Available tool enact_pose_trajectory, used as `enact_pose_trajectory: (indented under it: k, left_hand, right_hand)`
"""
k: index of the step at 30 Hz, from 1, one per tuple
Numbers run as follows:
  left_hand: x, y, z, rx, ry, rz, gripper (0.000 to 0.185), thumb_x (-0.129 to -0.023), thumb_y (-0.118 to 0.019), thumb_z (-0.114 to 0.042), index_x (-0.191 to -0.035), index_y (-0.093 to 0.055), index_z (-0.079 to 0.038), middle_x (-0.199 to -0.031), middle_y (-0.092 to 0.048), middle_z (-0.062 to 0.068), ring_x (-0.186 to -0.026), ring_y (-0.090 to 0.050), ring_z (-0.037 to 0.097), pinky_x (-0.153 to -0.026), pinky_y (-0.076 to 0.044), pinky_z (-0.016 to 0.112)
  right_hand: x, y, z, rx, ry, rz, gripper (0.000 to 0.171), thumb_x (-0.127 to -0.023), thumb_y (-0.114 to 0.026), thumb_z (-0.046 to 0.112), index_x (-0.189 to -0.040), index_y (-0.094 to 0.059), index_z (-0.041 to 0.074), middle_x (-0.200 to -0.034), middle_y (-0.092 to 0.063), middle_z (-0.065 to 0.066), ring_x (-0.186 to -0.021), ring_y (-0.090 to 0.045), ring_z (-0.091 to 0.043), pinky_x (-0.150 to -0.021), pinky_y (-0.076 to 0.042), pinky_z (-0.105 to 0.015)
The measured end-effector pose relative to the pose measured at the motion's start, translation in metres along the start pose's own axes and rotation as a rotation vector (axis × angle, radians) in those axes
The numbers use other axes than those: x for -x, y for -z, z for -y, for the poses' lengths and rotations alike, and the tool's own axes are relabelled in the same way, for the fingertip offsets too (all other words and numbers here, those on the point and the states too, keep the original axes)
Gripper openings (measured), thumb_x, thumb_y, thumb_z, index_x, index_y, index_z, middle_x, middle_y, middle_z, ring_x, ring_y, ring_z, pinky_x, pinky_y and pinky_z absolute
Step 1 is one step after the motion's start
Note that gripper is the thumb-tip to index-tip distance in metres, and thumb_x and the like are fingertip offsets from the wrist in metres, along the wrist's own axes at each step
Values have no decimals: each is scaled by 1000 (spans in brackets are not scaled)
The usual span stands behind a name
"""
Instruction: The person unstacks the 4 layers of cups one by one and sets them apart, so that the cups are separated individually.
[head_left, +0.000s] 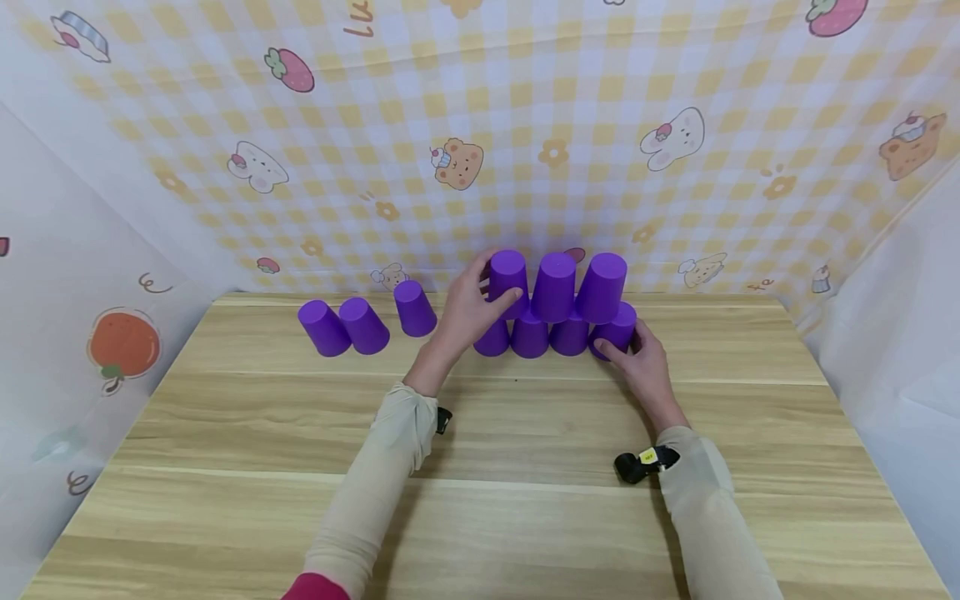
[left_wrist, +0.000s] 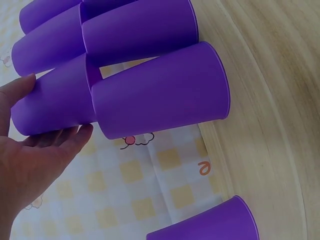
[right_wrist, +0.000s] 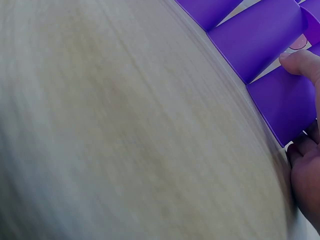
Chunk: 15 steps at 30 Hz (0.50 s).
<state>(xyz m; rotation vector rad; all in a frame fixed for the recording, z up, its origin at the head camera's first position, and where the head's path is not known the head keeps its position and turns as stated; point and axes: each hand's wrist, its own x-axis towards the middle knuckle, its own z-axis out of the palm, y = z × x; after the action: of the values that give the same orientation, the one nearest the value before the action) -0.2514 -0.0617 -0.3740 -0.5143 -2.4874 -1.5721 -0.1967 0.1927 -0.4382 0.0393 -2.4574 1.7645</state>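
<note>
Purple plastic cups stand upside down in two rows, with several in the bottom row and 3 on top, each upper cup straddling two below. My left hand (head_left: 474, 302) grips the upper-left cup (head_left: 508, 275), thumb on the near side and fingers round the far side; that cup (left_wrist: 55, 100) rests on the row beneath. At the right end of the bottom row, my right hand (head_left: 642, 362) holds the end cup (head_left: 617, 327) between thumb and fingers. Between these lie the middle upper cup (head_left: 555, 287) and the right upper cup (head_left: 602, 287), touched by neither hand.
Left of the stack, 3 more upside-down purple cups stand on the wooden table (head_left: 517, 517): two side by side, an outer cup (head_left: 324, 327) and its neighbour (head_left: 364, 325), and a single cup (head_left: 415, 308) nearer the stack. A checked cloth (head_left: 510, 200) hangs close behind.
</note>
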Motion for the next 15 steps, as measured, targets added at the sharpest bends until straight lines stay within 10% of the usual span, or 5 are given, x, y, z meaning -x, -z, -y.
enact_pose_trajectory:
  k: [15]
  left_hand:
    - [8,15,2,18,14,-37,56,-84,-70,-14,-133,-44,-4,-120,-57,12,-113,-53,23,-93,-46,31]
  right_hand:
    - [0,0,-1,-9,-3,-8,56,-84,-67,8,-133,-42,-5,-130,-48,-24,-122,-43,-34,-104,-33,-44]
